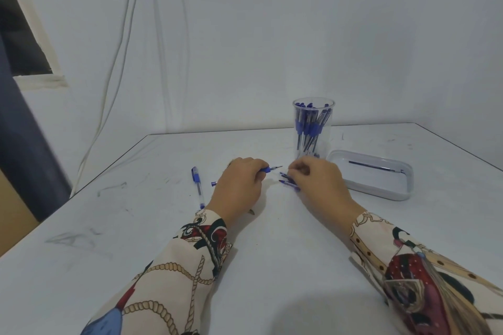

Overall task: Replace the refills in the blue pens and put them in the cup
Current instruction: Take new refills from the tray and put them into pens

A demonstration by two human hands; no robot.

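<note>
**Two hands at work, one pen open between them**

Beyond the right hand: clear cup of blue pens, upright; white tray just right of it, one refill inside. Left hand grips a pen, tip pointing right toward the right hand, which is nearest the cup. Right fingers curl over small blue caps. Left of the left hand: a capped pen, one loose cap.

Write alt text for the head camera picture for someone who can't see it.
A person's left hand grips a blue pen on a white table while the right hand touches loose pen caps. Behind stand a clear cup of blue pens and a white tray holding one refill.
</note>
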